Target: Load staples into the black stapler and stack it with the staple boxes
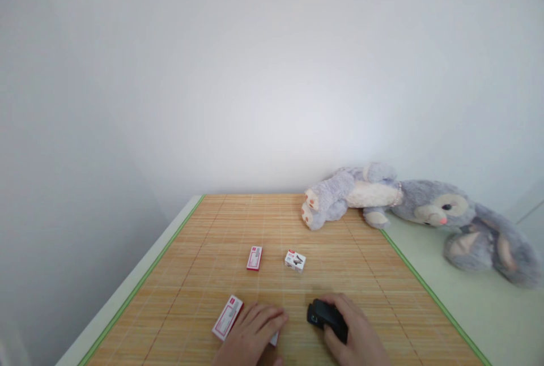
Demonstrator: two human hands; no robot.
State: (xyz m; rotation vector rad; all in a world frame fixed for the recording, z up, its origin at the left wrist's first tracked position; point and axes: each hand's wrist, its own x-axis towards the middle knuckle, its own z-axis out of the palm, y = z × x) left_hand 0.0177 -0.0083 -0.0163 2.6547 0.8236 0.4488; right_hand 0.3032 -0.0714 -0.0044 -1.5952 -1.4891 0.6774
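Note:
My left hand (250, 335) lies near the bottom edge on the bamboo mat (204, 275), fingers together and flat over a small white object whose corner peeks out at the right. A red-and-white box (228, 317) lies just left of those fingers, touching them. My right hand (355, 335) is wrapped round a black stapler-like device (326, 317) on the mat. Further away lie a second red-and-white box (254, 258) and a small white box with a black picture (294, 260).
A grey plush rabbit (425, 210) lies on its side at the back right, partly on the mat and partly on the pale green surface (467, 298). A white wall (272, 71) rises behind. The mat's green-trimmed left edge (140, 286) borders a drop.

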